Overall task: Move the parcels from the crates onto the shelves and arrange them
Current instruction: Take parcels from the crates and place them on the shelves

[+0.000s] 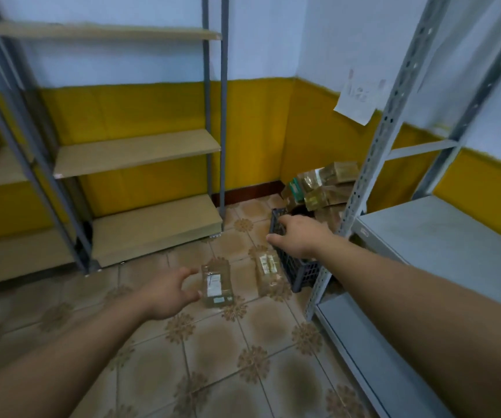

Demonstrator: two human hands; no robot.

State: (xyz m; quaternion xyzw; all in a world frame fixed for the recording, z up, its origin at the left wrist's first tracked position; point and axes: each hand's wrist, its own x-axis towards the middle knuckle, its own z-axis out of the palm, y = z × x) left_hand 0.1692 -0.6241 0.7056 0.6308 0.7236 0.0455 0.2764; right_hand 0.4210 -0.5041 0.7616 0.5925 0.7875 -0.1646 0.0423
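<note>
1. The left hand (169, 292) is held wide, thumb and fingers spread, just beside the left edge of a parcel (216, 285); whether it is touched cannot be told.
2. That parcel is seen lying flat on the tiled floor (243, 342), label up, in clear wrap.
3. A second parcel (268, 273) is seen to its right, on the floor against the side of the crate (302, 271).
4. The right hand (296, 236) is laid over the near rim of the dark crate, fingers bent over its edge; whether the rim is gripped cannot be told because of blur.
5. The crate is placed on the floor by the post of the grey shelf (442, 236).
6. More parcels (323, 188) are heaped in the corner behind the crate.
7. A wooden shelf (137, 152) is seen on the left, well apart from the parcels.
8. A sheet of paper (359, 98) is fixed to the wall above the heap.
</note>
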